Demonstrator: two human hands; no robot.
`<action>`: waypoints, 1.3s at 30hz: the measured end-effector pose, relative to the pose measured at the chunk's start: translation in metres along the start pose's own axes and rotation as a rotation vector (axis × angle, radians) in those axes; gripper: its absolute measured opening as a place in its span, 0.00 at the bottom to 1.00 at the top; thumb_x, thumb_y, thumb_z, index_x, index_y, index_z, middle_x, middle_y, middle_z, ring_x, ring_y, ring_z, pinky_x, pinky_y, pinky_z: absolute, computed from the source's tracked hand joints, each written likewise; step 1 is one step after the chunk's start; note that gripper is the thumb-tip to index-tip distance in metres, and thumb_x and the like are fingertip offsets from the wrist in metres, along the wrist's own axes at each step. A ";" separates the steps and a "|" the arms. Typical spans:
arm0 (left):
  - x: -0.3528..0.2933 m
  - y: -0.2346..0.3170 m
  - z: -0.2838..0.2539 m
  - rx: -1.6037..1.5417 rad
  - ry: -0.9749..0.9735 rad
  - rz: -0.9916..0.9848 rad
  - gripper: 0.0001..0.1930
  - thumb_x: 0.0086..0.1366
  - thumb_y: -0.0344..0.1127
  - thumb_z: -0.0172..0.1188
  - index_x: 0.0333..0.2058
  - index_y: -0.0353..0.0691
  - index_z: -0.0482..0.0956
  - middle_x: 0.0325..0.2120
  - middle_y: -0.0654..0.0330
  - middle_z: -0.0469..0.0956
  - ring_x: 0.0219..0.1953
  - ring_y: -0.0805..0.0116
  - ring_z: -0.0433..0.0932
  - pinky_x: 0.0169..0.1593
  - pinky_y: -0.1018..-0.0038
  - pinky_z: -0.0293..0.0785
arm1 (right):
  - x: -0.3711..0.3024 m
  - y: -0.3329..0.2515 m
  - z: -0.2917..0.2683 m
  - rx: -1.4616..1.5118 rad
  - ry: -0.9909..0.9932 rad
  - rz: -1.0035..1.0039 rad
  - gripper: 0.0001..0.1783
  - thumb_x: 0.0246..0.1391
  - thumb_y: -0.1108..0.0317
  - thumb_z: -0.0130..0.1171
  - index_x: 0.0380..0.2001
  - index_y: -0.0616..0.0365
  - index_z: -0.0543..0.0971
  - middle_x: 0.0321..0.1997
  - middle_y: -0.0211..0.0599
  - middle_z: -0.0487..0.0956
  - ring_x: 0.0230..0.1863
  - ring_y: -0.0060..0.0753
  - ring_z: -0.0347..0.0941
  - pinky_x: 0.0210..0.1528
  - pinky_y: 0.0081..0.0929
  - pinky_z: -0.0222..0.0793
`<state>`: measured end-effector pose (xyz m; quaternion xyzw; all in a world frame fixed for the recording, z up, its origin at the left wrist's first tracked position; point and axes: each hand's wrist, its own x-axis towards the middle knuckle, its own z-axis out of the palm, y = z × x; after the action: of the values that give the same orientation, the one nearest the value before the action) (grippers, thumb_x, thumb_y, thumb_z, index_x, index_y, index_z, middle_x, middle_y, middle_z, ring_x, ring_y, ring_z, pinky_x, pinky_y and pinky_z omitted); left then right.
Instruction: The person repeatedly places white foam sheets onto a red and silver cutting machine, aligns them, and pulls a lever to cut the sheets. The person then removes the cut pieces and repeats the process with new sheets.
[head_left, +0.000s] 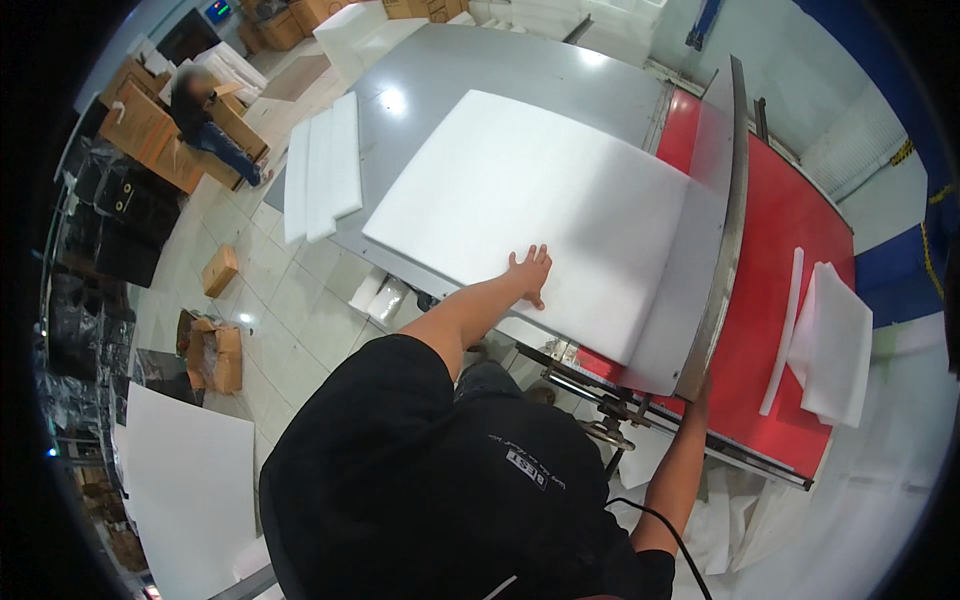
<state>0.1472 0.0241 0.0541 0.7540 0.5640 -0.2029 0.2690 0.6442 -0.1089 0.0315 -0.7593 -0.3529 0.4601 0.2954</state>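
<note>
A large white foam sheet lies across the grey tabletop and a red bed section. My left hand rests flat on the sheet near its front edge, fingers spread. Along the sheet's right side stands a long upright grey metal plate with a thick bar on top. At the near end of that bar is my right hand; its fingers are hidden by the bar, so its grip does not show.
White foam strips overhang the table's left edge. A thin foam strip and foam pieces lie on the red bed at right. Boxes stand on the floor; a person is among cartons at far left.
</note>
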 end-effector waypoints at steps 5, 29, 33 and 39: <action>-0.003 0.003 0.000 0.002 0.015 -0.008 0.66 0.45 0.55 0.79 0.71 0.34 0.44 0.76 0.47 0.33 0.77 0.45 0.35 0.69 0.30 0.48 | 0.008 -0.012 0.017 0.054 0.059 -0.055 0.21 0.68 0.59 0.48 0.53 0.65 0.76 0.47 0.43 0.80 0.47 0.34 0.75 0.47 0.40 0.73; -0.017 -0.050 -0.002 0.018 0.197 0.237 0.64 0.53 0.75 0.60 0.74 0.37 0.41 0.76 0.54 0.35 0.78 0.55 0.32 0.64 0.19 0.30 | -0.286 0.106 0.112 0.548 0.592 0.473 0.24 0.59 0.64 0.55 0.57 0.61 0.75 0.47 0.42 0.82 0.45 0.41 0.79 0.47 0.40 0.73; -0.015 -0.056 0.004 0.090 0.270 0.309 0.62 0.55 0.82 0.49 0.74 0.40 0.41 0.77 0.57 0.36 0.78 0.60 0.33 0.66 0.21 0.27 | -0.301 0.064 0.141 0.481 0.708 0.486 0.20 0.51 0.61 0.61 0.43 0.64 0.81 0.35 0.42 0.83 0.33 0.42 0.79 0.39 0.39 0.75; -0.014 -0.053 0.001 0.105 0.299 0.305 0.62 0.55 0.83 0.46 0.74 0.41 0.44 0.77 0.58 0.38 0.78 0.61 0.33 0.66 0.22 0.24 | -0.267 0.075 0.115 -0.663 0.581 0.524 0.27 0.45 0.50 0.71 0.30 0.71 0.83 0.30 0.62 0.82 0.37 0.63 0.81 0.43 0.50 0.75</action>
<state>0.0925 0.0250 0.0528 0.8652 0.4657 -0.0747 0.1704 0.4719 -0.3533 0.0582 -0.9717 -0.1810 0.1519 -0.0009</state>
